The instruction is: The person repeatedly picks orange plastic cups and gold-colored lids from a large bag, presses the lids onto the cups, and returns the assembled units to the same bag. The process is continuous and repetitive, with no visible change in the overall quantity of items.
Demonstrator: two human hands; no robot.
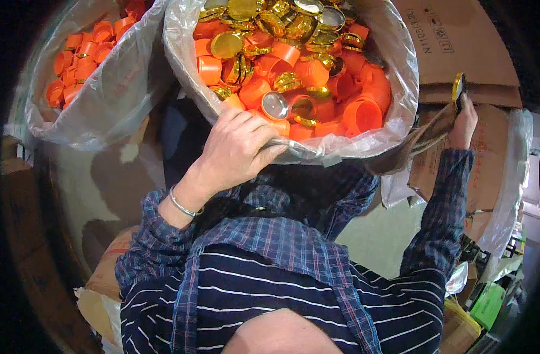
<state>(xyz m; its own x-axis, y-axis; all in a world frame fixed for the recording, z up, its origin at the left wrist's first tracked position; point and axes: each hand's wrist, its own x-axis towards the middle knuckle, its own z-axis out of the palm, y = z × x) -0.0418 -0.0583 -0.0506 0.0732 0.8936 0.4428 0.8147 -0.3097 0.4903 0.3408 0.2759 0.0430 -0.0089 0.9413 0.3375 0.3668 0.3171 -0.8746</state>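
In front of me a large clear plastic bag (403, 35) bulges with orange plastic cups (364, 115) and shiny gold lids (225, 44). My left hand (237, 144) is closed over the near rim of this bag, fingers curled inward and thumb along the edge; its fingertips are partly hidden. Out to the right, my right hand (463, 121) pinches a round gold lid (457, 88) upright, seen nearly edge-on, above a brown cloth-like flap (426, 133) and beside cardboard.
A second plastic bag (113, 112) with orange cups stands at the far left. Cardboard boxes (467, 44) rise on the right, one lined with plastic (506, 183). A green box (488, 305) lies at the lower right, and a torn carton (107, 271) at the lower left.
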